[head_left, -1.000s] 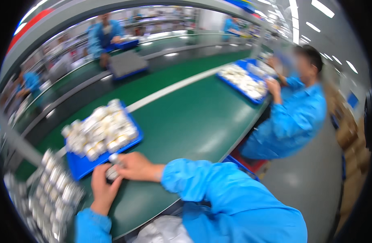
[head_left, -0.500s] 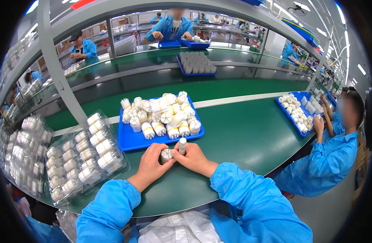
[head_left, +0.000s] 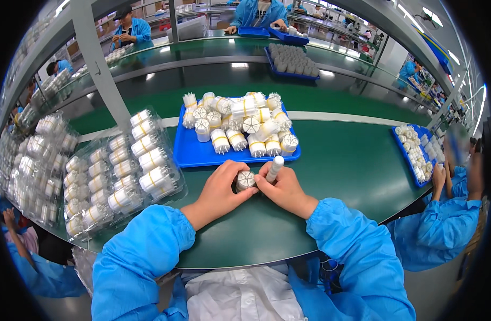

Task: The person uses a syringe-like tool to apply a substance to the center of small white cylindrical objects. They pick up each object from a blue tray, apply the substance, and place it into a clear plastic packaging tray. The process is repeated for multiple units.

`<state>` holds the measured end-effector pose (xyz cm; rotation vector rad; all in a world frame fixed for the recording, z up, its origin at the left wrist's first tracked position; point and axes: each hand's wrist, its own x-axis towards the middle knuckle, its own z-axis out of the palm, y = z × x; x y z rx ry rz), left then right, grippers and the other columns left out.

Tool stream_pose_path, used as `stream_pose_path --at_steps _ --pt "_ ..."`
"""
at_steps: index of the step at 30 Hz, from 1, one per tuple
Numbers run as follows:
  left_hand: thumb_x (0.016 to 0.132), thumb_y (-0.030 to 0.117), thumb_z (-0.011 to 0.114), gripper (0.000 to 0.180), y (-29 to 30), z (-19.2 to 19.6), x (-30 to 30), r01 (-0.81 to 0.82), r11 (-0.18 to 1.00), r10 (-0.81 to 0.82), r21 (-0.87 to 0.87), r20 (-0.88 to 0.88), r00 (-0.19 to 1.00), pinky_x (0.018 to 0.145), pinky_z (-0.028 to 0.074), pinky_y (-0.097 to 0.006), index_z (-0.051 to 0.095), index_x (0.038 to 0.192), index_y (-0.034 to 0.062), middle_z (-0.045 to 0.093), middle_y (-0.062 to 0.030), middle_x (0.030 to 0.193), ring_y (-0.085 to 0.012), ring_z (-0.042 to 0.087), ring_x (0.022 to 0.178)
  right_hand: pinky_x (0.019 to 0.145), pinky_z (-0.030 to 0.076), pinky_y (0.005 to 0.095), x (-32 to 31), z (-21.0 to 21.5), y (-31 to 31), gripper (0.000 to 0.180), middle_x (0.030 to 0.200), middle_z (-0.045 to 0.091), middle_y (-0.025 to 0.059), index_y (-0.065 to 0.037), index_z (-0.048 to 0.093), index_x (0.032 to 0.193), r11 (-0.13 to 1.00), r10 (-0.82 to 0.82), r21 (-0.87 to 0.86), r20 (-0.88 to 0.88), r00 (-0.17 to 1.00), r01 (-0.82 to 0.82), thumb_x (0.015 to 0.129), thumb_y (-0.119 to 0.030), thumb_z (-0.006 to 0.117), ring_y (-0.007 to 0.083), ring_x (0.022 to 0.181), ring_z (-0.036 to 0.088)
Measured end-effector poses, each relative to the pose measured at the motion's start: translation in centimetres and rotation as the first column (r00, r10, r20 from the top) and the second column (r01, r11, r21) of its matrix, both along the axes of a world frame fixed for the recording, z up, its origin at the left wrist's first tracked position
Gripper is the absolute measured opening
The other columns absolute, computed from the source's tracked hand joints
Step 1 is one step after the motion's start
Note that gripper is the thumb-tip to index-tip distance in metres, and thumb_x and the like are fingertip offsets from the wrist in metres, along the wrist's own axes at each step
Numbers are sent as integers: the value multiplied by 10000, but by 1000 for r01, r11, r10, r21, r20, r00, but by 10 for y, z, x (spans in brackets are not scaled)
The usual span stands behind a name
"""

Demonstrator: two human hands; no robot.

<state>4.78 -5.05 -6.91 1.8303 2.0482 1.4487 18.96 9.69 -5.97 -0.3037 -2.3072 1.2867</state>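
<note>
My left hand (head_left: 222, 188) is closed around a round white bundle (head_left: 246, 180), whose top shows wedge-like segments. Its thumb and fingers wrap the sides. In my right hand (head_left: 286, 191) a slim white tube (head_left: 275, 167) with a rounded tip is gripped, leaning up and to the right. The right thumb and fingertips touch or nearly touch the bundle's right side. Just beyond both hands lies a blue tray (head_left: 188, 159) heaped with similar white bundles (head_left: 237, 140), many bound with a yellow band and some showing short pins at one end.
Clear plastic blister trays (head_left: 122, 179) filled with banded white bundles stand at left, with more stacked packs (head_left: 39, 155) beyond. A grey upright post (head_left: 98, 69) rises behind them. At right, a co-worker (head_left: 443, 224) works by another blue tray (head_left: 406, 150). A tray of grey parts (head_left: 293, 60) sits farther back.
The view has shifted, so the tray and table sit higher and farther right. The tube in my right hand now leans more to the right. Both hands keep their holds.
</note>
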Motion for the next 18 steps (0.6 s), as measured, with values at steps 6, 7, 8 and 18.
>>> stream_pose_path --at_steps 6,7,8,18 --pt "757 174 849 482 5 -2 1 34 999 -34 8 17 999 792 511 -356 585 1141 51 594 -109 1067 -267 616 931 547 450 254 17 21 -1 321 870 633 31 -23 607 1122 980 -70 177 -134 989 93 847 -132 730 96 560 531" --pt "757 173 847 482 5 -2 2 23 1000 -23 -12 10 1000 796 510 -356 585 1142 51 593 -108 1063 -268 616 931 554 454 253 22 27 3 329 886 630 40 -16 609 1127 985 -69 139 -200 977 98 840 -124 730 92 577 531" --pt "756 173 846 482 2 0 1 13 999 -13 -30 4 1000 801 508 -356 584 1143 52 593 -108 1060 -268 615 931 562 457 252 27 33 8 338 902 628 48 -9 611 1132 990 -71 102 -266 961 102 834 -116 730 89 593 530" --pt "794 225 822 472 -2 3 0 7 993 1 -122 71 997 796 502 -377 568 1153 54 572 -107 1030 -282 601 939 905 498 402 90 164 -73 612 1199 624 199 39 608 1228 751 536 170 -720 440 -638 977 -511 516 271 1064 622"
